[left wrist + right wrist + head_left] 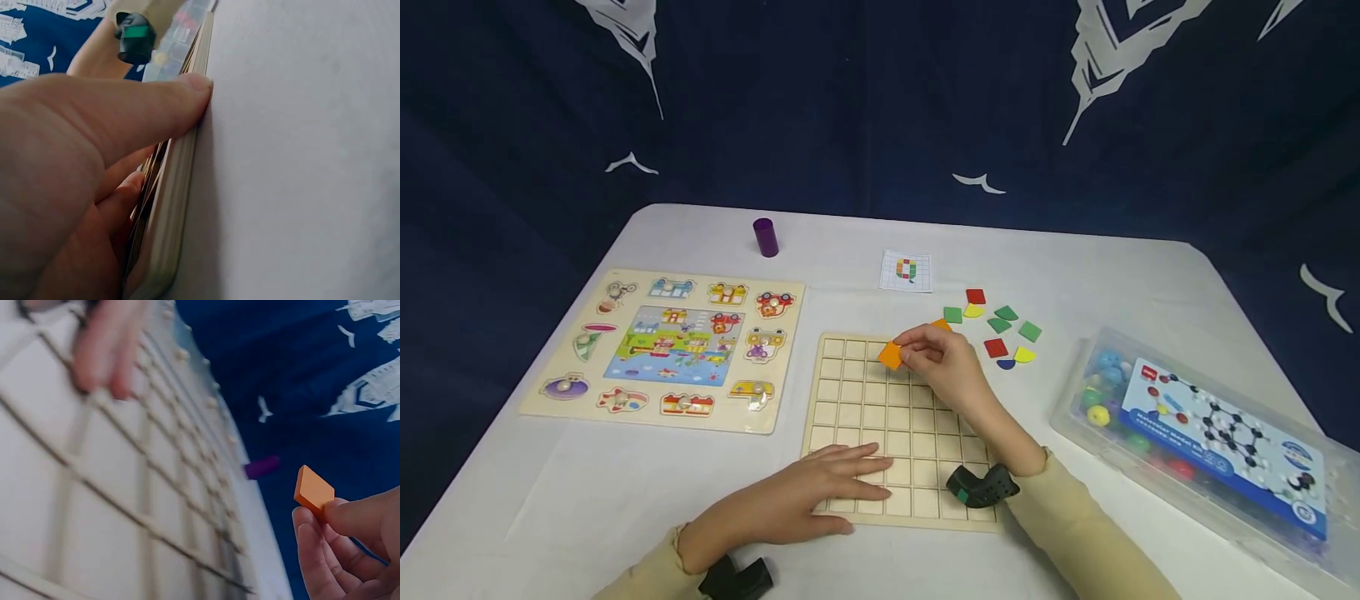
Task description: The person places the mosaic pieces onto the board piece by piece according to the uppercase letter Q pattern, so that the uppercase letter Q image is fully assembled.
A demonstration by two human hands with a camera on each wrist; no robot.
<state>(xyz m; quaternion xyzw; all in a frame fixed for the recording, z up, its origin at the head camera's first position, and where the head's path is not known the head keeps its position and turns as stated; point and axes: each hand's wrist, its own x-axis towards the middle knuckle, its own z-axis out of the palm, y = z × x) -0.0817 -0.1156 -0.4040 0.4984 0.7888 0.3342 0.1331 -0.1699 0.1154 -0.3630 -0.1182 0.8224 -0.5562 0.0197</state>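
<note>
A wooden grid board (857, 392) lies on the table in front of the person. The left hand (808, 496) rests on its lower left part with fingers spread; in the left wrist view the thumb (144, 106) touches the board's edge (172, 206). Over the board's far edge, the right hand (951, 371) pinches an orange square tile (891, 356) between thumb and fingertips. The right wrist view shows this tile (314, 489) tilted, held by a corner. Another orange piece (942, 324) shows just behind the right hand, partly hidden by it.
Red, green, yellow and blue tiles (996, 347) lie scattered beyond the right hand. A pattern card (891, 279) and a purple cylinder (766, 238) stand farther back. A picture peg puzzle (700, 404) lies at left, a clear molecular model box (1225, 450) at right.
</note>
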